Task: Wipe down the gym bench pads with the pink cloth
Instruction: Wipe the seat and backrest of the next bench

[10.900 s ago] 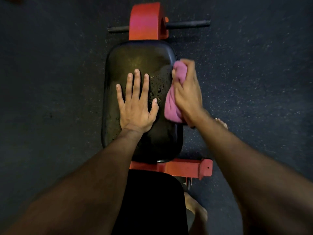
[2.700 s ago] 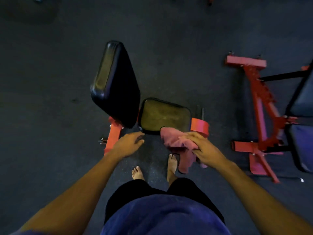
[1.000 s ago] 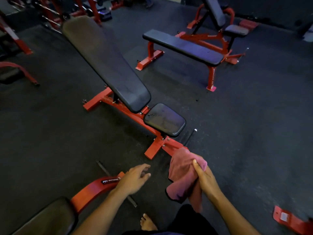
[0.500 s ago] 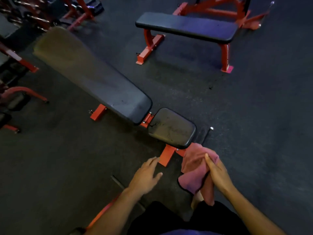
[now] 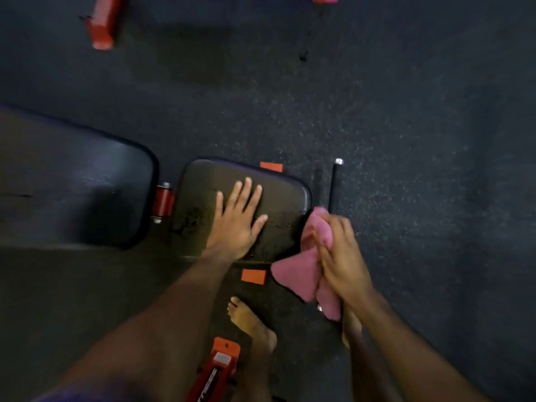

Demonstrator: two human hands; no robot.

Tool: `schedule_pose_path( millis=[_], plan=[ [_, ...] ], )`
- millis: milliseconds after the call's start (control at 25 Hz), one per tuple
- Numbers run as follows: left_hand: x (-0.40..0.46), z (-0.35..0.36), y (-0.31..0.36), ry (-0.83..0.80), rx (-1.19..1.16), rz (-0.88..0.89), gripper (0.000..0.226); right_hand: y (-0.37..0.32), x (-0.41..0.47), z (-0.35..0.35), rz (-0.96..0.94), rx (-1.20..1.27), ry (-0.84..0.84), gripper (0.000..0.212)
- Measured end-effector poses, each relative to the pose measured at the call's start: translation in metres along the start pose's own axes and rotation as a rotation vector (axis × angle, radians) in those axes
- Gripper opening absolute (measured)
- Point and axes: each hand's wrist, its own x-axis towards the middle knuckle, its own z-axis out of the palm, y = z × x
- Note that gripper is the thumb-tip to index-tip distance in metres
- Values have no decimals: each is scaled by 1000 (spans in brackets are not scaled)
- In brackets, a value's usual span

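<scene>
Right grip (image 5: 338,250): your fingers clutch the pink cloth (image 5: 298,274) at the seat pad's (image 5: 200,204) right edge.
Left grip (image 5: 237,221): flat, fingers spread, on the pad.
Nearby: back pad (image 5: 78,192) left; your bare foot (image 5: 252,323) below.

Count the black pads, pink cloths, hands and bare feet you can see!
Black pads: 2, seat pad and back pad
Pink cloth: 1
Hands: 2, left hand and right hand
Bare feet: 2, and
Total: 7

2 pads (image 5: 72,184), 1 cloth (image 5: 295,274), 2 hands (image 5: 237,221).
</scene>
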Motion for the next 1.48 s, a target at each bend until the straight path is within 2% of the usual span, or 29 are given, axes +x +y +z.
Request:
schedule_pose_path(
  millis=[40,120,200,280,360,440,560,600,680,720,840,1000,1080,1200,1280,1360,1440,1480],
  plan=[
    [9,18,-8,72,41,15,72,18,13,27,-25,-24,22,43],
    [15,36,-14,187,85,40,72,43,28,68,-9,-20,155,35],
    [10,34,-16,228,86,61,72,39,42,81,6,105,290,29],
    [12,34,-16,251,86,71,73,22,82,70,86,143,330,30],
    [14,35,-17,223,93,74,73,6,127,52,250,136,294,31],
    [12,36,-18,225,98,74,73,3,138,48,327,158,266,34],
    [14,35,-19,221,95,68,73,1,70,73,385,161,298,44],
    [14,35,-18,225,91,73,73,-1,35,85,396,85,334,47],
    [12,36,-18,233,96,81,73,-7,-15,106,333,-153,400,45],
    [12,37,-18,237,93,83,73,-6,-23,111,340,-164,385,42],
    [11,37,-19,251,87,89,73,3,23,92,322,88,297,43],
    [13,38,-19,256,94,87,73,13,125,55,210,50,294,34],
    [12,38,-18,264,95,93,74,14,115,59,240,72,309,33],
    [13,40,-20,272,94,95,74,12,28,86,366,72,275,40],
    [13,40,-21,273,99,95,75,-1,-5,97,400,1,249,30],
    [13,41,-20,268,92,94,75,-2,13,95,434,108,288,29],
    [12,40,-19,271,96,104,75,3,62,79,378,203,321,31],
    [13,40,-19,271,103,104,75,9,88,70,334,173,304,29]
  ],
)
